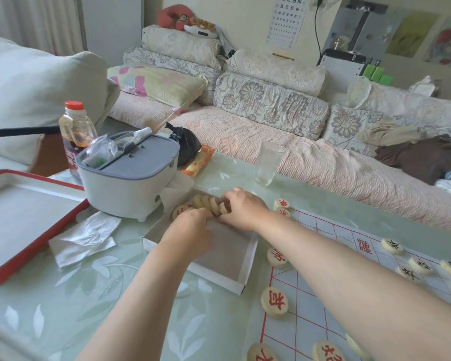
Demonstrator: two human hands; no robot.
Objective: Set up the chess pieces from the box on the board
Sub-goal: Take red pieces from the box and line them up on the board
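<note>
We find both hands in the shallow white cardboard box (245,267), which lies on the pale green glass worktop (63,295) just beside the white chess board sheet with red grid lines (300,332). Along the box's far wall stands the row of pale round wooden chess pieces (207,203), set on edge and leaning face to face.

The right hand (242,209) has its fingers curled over the right end of the row and pinches the end piece. The left hand (193,225) is curled against the row's near side. We cannot tell whether it clasps a piece or only steadies the row.

We judge these pieces light, stiff and smooth. On edge they will likely roll or topple like dominoes, so we would pinch 1 by its rim, or squeeze the row from both ends and lift it as a stack.

Besides the row, the box holds 1 flat red-lettered wooden disc (179,211) at its far left corner. The rest of its floor shows grey lining. The white and grey lidded bin (130,178) has crumpled clear wrappers in its top opening. The clear drinking glass (267,162) stands beyond the box, and we cannot make out any contents.
</note>
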